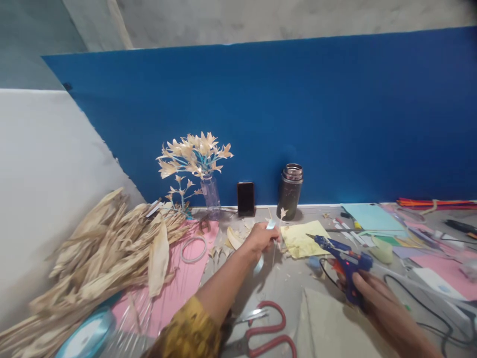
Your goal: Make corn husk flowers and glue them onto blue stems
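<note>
My left hand (264,236) is closed in a pinch over the middle of the table, around a thin pale stem (274,254). A small cream flower (283,214) shows just above the fingers, apparently on that stem. Light-blue ribbon (271,224) shows at the fingertips, and a strip hangs below the hand. In my right hand (376,293) is a blue glue gun (348,263), gripped by its handle, its nozzle pointing left over a yellow paper sheet (303,239). Between the hands there is a gap.
Dried corn husks (112,248) are heaped at left, by a blue ribbon roll (87,335). A vase of husk flowers (211,196), a phone (246,199) and a dark flask (290,191) stand at the back. Red-handled scissors (266,333) lie in front; a black cord (421,291) curves at right.
</note>
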Tool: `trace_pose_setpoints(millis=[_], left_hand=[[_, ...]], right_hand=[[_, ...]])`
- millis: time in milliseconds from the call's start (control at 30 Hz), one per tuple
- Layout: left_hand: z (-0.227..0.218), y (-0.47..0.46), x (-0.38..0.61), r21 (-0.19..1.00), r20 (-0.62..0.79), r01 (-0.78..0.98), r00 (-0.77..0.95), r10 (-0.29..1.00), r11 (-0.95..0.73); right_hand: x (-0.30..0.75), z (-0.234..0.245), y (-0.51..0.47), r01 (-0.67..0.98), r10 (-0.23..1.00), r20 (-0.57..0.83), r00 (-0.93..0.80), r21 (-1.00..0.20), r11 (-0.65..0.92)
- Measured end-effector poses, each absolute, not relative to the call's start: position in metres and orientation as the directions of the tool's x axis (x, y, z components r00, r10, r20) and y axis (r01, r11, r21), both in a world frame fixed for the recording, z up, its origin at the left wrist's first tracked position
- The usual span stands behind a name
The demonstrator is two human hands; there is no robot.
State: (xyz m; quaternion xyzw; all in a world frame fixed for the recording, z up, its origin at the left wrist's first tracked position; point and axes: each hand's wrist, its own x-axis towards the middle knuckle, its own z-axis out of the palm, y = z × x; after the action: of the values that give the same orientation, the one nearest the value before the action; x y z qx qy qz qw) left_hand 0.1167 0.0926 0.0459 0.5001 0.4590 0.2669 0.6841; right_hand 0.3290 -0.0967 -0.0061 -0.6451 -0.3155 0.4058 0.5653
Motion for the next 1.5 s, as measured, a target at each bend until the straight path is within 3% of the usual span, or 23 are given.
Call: trace_pose_setpoints(millis=[167, 300, 467, 567, 667, 867, 1033, 1167, 1400, 1500], left_hand=[[0.058, 0.04, 0.073, 0.9, -0.365, -0.037, 0.481, 0.797, 0.435], [0.057, 0.013, 0.063, 0.875, -0.366, -0.143, 0.432, 0.824, 0.463], [0.057, 0.002, 0.06, 0.862, -0.368, -0.172, 0.434, 0.823, 0.476], [0.058, -0.001, 0.06, 0.854, -0.373, -0.176, 0.447, 0.813, 0.489], [0.059, -0.004, 0.061, 0.856, -0.371, -0.18, 0.439, 0.818, 0.485], [0.061, -0.009, 0.063, 0.876, -0.349, -0.17, 0.424, 0.836, 0.452], [0.062, -0.011, 0.063, 0.887, -0.342, -0.15, 0.425, 0.838, 0.438], [0.063, -0.012, 0.062, 0.886, -0.344, -0.155, 0.413, 0.843, 0.437], [0.064, -0.014, 0.06, 0.895, -0.334, -0.149, 0.402, 0.853, 0.42], [0.063, -0.013, 0.059, 0.893, -0.335, -0.154, 0.402, 0.852, 0.423]], right_hand=[[0.313, -0.003, -0.094, -0.181, 0.905, -0.196, 0.378, -0.974, -0.135], [0.293, 0.004, -0.096, -0.178, 0.95, -0.095, 0.296, -0.983, -0.043], [0.283, 0.0, -0.102, 0.055, 0.953, -0.013, 0.303, -0.998, -0.031], [0.293, -0.006, -0.102, 0.276, 0.97, -0.004, 0.244, -0.958, -0.073], [0.298, -0.007, -0.102, 0.389, 0.985, 0.021, 0.171, -0.92, -0.048], [0.285, -0.003, -0.107, 0.394, 0.936, 0.131, 0.326, -0.919, -0.008], [0.29, -0.005, -0.106, 0.408, 0.97, 0.096, 0.224, -0.913, -0.003], [0.291, -0.008, -0.108, 0.395, 0.959, 0.127, 0.254, -0.919, 0.017], [0.301, -0.013, -0.107, 0.511, 0.982, 0.121, 0.143, -0.859, 0.032], [0.298, -0.014, -0.108, 0.489, 0.971, 0.136, 0.195, -0.872, 0.024]])
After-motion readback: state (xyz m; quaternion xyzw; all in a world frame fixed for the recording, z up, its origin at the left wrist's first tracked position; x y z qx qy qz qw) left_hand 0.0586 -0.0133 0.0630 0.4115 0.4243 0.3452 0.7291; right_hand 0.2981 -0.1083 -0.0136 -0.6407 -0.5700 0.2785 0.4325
